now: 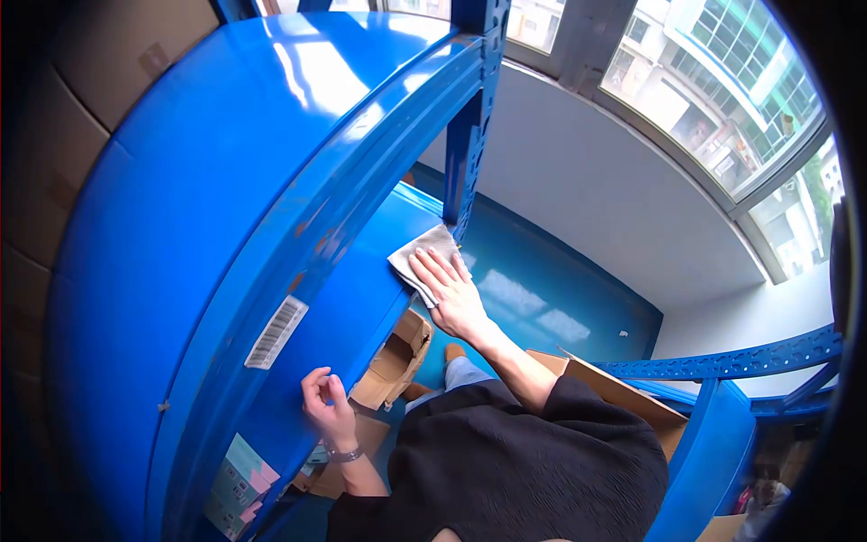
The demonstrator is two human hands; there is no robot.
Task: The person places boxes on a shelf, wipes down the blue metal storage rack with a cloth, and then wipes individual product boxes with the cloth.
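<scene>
My right hand (pixel 452 294) lies over a folded light-grey cloth (pixel 415 262), pressing it against the blue lower shelf (pixel 361 280) close to the rack's upright post. Its fingers are laid along the cloth. My left hand (pixel 330 406), with a bracelet or watch at the wrist, hovers by the front edge of that same shelf. The fingers there are loosely curled, the thumb stands apart, and nothing is in them. Above the lower shelf runs the glossy blue upper shelf (pixel 208 154), whose front beam carries a barcode label (pixel 276 332).
Open cardboard boxes (pixel 395 359) stand on the floor below the shelf. Printed pale cartons (pixel 239 483) sit at the lower left. A perforated blue post (pixel 471 135) rises beside the cloth. Another blue rack (pixel 713 434) is at right, with windows (pixel 713 81) beyond.
</scene>
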